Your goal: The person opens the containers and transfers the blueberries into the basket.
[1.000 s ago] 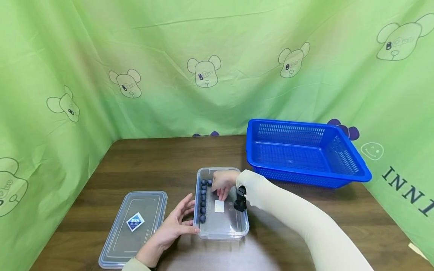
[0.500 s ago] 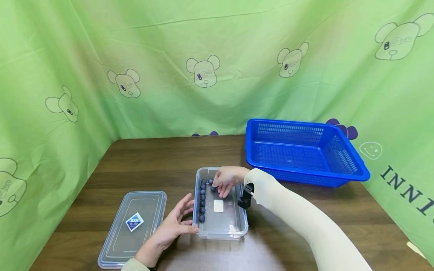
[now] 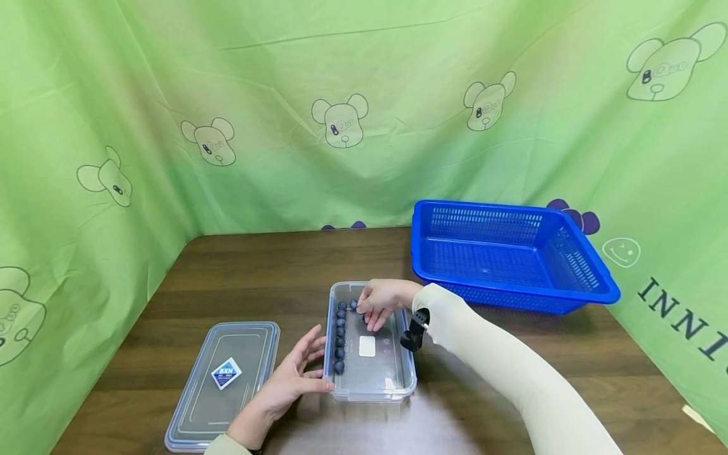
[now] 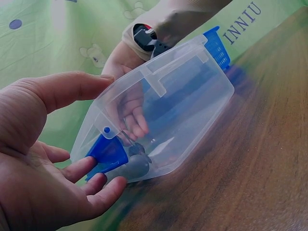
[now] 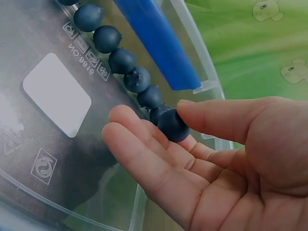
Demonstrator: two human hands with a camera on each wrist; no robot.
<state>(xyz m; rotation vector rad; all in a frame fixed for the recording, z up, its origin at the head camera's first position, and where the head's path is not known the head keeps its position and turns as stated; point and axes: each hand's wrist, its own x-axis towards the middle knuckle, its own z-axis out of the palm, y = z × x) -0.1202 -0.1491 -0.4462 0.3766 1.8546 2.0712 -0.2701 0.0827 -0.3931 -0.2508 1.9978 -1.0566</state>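
A clear plastic box (image 3: 375, 385) stands on the table with a row of blueberries (image 3: 340, 341) along its left wall and another blueberry (image 3: 353, 304) beside the row's far end. My right hand (image 3: 382, 302) reaches down into the far part of the box. In the right wrist view its thumb tip (image 5: 187, 108) is on a blueberry (image 5: 174, 125) that lies against the curled fingers. My left hand (image 3: 292, 373) is at the box's left side, its thumb (image 4: 91, 85) on the rim and its other fingers loosely spread by the wall.
A clear lid (image 3: 222, 404) with blue edging and a diamond label lies left of the box. A blue plastic basket (image 3: 512, 291) stands at the back right. Green printed cloth (image 3: 256, 126) hangs behind the table (image 3: 256, 265).
My right hand has shifted slightly right and its fingers have closed in over a blueberry that showed beneath them half a second ago. The left hand keeps its place at the box.
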